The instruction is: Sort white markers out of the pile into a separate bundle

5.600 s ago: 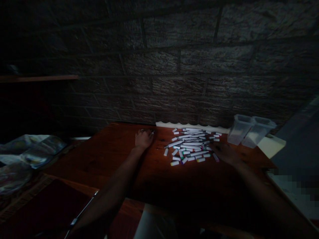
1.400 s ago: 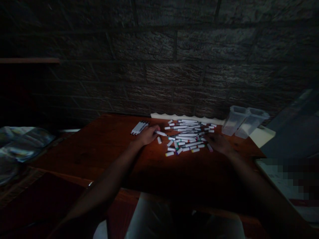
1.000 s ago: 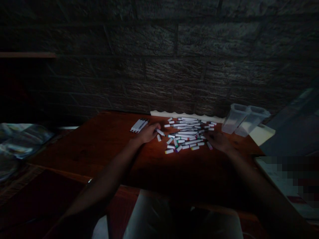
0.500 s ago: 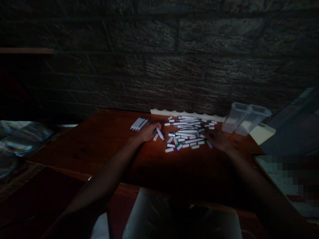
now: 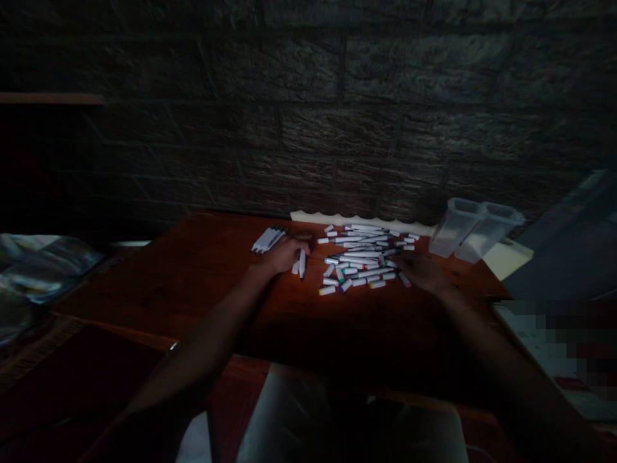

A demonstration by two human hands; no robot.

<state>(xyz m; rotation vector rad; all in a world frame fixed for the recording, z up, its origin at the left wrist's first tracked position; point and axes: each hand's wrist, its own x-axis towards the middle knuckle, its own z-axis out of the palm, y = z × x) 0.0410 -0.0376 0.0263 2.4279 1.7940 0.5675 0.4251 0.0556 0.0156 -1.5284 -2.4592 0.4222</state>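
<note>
My left hand [image 5: 288,253] is closed on a white marker [image 5: 302,265] without a cap, its dark tip pointing toward me. Beside that marker, partly under the fingers, is another white piece [image 5: 295,267], perhaps a cap. Left of this hand lies a row of uncapped white markers [image 5: 268,239] side by side. My right hand [image 5: 418,270] rests at the right edge of a loose pile of white markers [image 5: 362,262], its fingers dark and blurred against them. Whether it grips anything cannot be made out. Loose caps with coloured ends, such as a yellow-ended cap [image 5: 327,290], lie at the pile's near side.
Two clear plastic containers [image 5: 456,228] stand at the table's back right, next to a pale yellow sheet or block [image 5: 508,257]. A white wavy-edged strip [image 5: 308,217] runs along the stone wall. The wooden table's [image 5: 159,283] front edge is close to my knees.
My left hand has shifted slightly left, and the marker in it has turned from slanting to nearly straight toward me. My right hand stays in place at the pile.
</note>
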